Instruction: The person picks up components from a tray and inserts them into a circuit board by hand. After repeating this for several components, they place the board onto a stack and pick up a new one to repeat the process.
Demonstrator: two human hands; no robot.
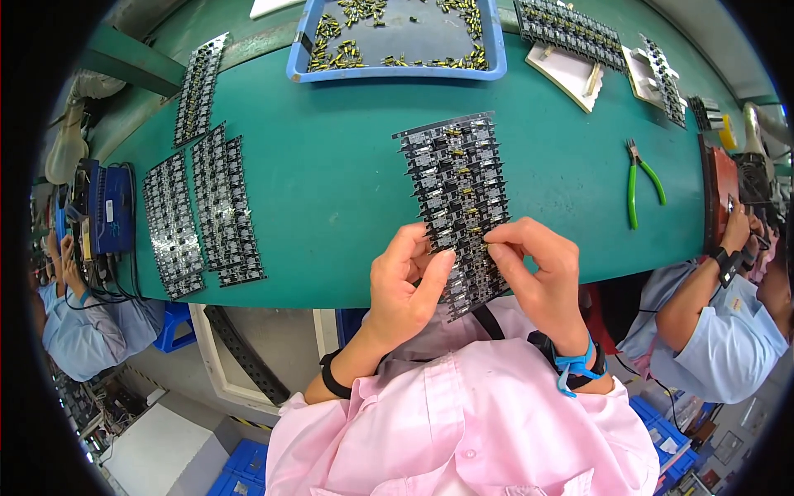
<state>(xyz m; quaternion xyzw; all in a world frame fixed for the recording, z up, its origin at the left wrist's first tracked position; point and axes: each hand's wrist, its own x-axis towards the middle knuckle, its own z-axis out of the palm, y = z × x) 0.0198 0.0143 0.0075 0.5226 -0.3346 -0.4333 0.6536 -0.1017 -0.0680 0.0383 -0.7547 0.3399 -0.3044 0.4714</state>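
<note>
A long black circuit board panel [457, 186] is held tilted over the near edge of the table. Several small black-and-gold cylindrical parts, which look like capacitors, lie in a row down its middle. My left hand [407, 277] grips the panel's left edge, its thumb on the face and the other fingers partly behind. Over the right side of the panel, my right hand [542, 269] has thumb and forefinger closed together near the row of parts. Whatever sits between those fingertips is too small to make out. The panel's lower end is partly hidden by my hands.
A blue tray [397, 74] of loose capacitors stands at the far side. Several more panels [227, 207] lie at left; others rest on white supports [566, 78] at far right. Green-handled cutters [643, 183] lie at right. Co-workers sit at left [99, 318] and right [703, 331].
</note>
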